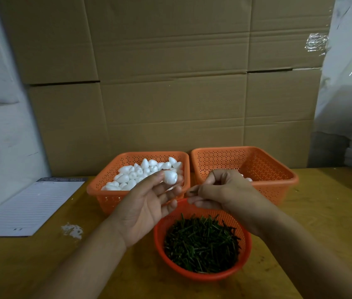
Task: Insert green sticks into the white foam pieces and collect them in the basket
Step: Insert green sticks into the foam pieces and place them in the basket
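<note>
White foam piece point(170, 176) pinched in left hand point(147, 203) grip, frame centre; right hand point(220, 190) grip clamped on green stick point(193, 191), above round basket point(246, 251).

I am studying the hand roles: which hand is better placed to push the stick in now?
The right hand, probably: it pinches a green stick pointing toward the foam piece that the left hand holds.

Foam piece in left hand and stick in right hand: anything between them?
Nothing solid. In the head view, only an air gap separates the foam piece from the green stick; behind it shows the left basket's rim.
</note>
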`<state>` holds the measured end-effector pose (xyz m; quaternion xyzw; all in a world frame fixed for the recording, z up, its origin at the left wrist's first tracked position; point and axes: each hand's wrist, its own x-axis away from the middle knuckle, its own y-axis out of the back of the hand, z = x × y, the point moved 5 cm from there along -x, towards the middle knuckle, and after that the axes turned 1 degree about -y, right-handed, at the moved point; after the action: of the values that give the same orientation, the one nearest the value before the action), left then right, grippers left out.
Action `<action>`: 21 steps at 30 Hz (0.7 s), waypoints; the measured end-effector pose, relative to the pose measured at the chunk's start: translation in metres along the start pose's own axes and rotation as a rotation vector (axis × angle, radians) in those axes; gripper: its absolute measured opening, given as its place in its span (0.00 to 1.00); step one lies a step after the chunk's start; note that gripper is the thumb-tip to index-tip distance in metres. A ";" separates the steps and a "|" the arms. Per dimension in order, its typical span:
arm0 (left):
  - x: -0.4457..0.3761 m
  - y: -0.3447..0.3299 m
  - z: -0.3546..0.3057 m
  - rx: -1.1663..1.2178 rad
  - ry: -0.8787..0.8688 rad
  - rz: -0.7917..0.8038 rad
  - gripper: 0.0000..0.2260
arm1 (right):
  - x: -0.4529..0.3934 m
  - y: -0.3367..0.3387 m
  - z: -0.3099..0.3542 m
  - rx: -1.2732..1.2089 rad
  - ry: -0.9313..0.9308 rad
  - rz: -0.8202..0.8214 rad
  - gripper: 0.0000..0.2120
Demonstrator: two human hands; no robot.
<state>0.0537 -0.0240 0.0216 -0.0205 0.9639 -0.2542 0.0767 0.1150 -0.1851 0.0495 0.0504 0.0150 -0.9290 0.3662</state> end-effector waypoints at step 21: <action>-0.001 0.002 -0.007 0.041 -0.097 -0.020 0.30 | -0.006 0.003 -0.026 0.919 -0.062 0.096 0.03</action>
<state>0.0532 -0.0187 0.0272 -0.0408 0.9534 -0.2733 0.1212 0.1235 -0.1816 0.0239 0.1801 -0.4118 -0.8224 0.3486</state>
